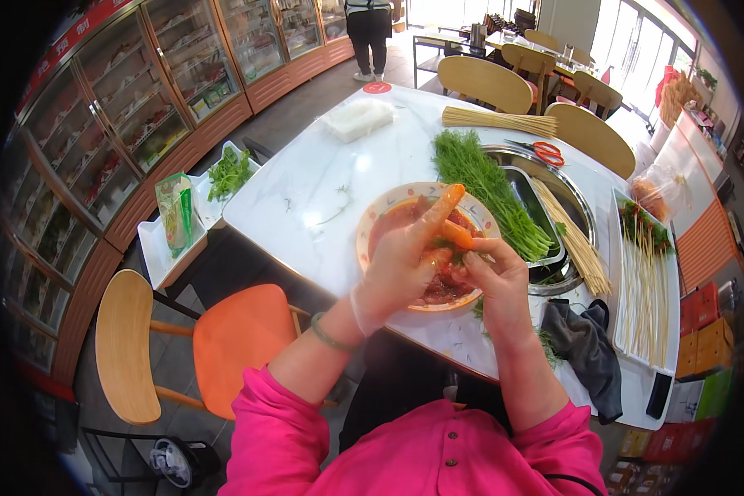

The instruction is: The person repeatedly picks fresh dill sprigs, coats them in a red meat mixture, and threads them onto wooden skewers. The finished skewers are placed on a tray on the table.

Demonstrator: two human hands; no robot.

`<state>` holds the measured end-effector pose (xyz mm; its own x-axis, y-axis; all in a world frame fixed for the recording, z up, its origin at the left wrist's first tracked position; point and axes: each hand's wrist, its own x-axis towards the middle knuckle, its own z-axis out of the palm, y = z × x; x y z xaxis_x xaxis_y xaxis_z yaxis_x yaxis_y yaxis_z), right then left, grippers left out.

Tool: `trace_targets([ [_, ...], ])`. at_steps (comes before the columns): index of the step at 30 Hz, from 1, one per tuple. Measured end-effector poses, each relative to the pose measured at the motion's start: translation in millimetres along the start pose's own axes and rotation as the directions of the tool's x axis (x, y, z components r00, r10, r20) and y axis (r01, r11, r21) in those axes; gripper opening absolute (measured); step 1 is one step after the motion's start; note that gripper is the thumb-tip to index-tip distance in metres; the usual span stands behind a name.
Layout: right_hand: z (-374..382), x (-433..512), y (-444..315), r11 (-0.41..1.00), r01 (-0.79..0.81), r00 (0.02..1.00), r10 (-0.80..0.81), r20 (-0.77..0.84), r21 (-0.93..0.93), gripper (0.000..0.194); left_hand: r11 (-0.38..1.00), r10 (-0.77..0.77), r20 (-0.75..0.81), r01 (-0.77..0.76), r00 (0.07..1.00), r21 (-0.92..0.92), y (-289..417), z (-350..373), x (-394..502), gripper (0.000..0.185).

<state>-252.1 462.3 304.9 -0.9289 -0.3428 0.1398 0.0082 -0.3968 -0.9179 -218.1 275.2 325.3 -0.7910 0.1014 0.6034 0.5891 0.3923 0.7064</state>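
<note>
A patterned bowl of red marinated meat stands near the table's front edge. Over it my left hand, in a clear plastic glove stained orange at the fingers, holds marinated meat with some green herb. My right hand is beside it, fingertips pinched at the same small bundle; whether a skewer is in them is hidden. Long green herb sprigs lie right of the bowl, partly over a metal tray. Bamboo skewers rest across a round steel tray.
A white tray of loaded skewers stands at the right, by a dark cloth. Red-handled scissors, more skewers and a plastic-wrapped stack lie farther back. An orange chair is at the left; a person stands beyond.
</note>
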Motion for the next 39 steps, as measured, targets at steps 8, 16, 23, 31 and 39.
trace_targets([
  [8, 6.2, -1.9, 4.5, 0.979, 0.177, 0.984, -0.176, 0.014, -0.099, 0.015, 0.998, -0.063, -0.062, 0.062, 0.996, -0.016, -9.0, 1.7, -2.8, 0.088],
  [16, 12.1, -6.2, -0.3, 0.892, 0.337, 0.939, -0.34, 0.047, -0.3, 0.017, 0.976, -0.186, 0.098, 0.195, 0.978, -0.1, -0.5, -10.0, 0.1, 0.057],
  [23, 16.8, -9.7, -5.2, 0.775, 0.421, 0.899, -0.426, 0.102, -0.471, 0.014, 0.927, -0.272, 0.225, 0.317, 0.936, -0.201, 1.3, -13.8, 2.2, 0.034],
  [31, 16.1, -8.1, -9.3, 0.414, 0.587, 0.743, -0.617, 0.26, -0.696, 0.01, 0.773, -0.405, 0.276, 0.488, 0.872, -0.406, 11.3, -17.0, 2.1, 0.028],
  [39, 15.0, -6.1, -7.2, 0.407, 0.6, 0.735, -0.62, 0.274, -0.689, 0.013, 0.795, -0.429, 0.224, 0.483, 0.875, -0.367, 11.8, -13.3, 0.6, 0.026],
])
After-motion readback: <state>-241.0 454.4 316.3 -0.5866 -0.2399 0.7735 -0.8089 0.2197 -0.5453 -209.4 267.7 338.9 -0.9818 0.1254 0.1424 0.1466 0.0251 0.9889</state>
